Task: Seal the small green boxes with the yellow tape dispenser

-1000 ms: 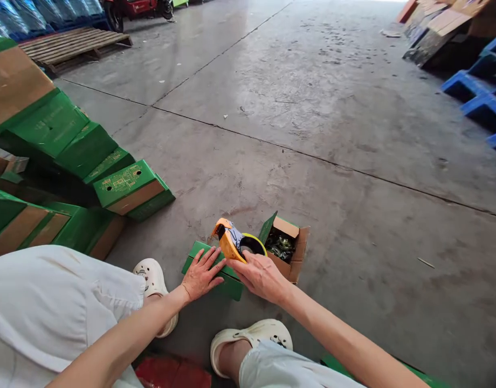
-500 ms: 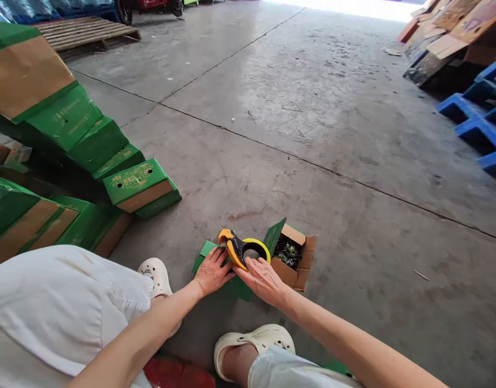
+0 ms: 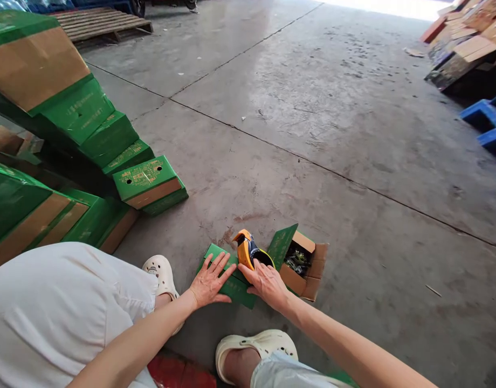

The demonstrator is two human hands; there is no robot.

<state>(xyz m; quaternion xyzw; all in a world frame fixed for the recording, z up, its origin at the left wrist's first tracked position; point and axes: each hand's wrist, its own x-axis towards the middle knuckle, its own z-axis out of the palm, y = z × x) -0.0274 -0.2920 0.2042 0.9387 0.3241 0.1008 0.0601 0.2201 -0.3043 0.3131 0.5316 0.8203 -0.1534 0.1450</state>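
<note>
My left hand lies flat with its fingers spread on a closed green box on the floor. In my right hand is an orange and black tape dispenser with a yellow-edged roll, held over the right end of that box. Just to the right sits a second box with its flaps open; dark plastic wrapping with something green shows inside. The roll is partly hidden by my right hand.
Green and brown boxes are stacked high at the left. A wooden pallet lies behind them. Blue pallets and leaning cardboard boxes are at the right. My white clogs flank the work area.
My left hand has spread its fingers wider on the closed box. The tape dispenser has tilted more upright in my right hand. The whole view has shifted slightly.
</note>
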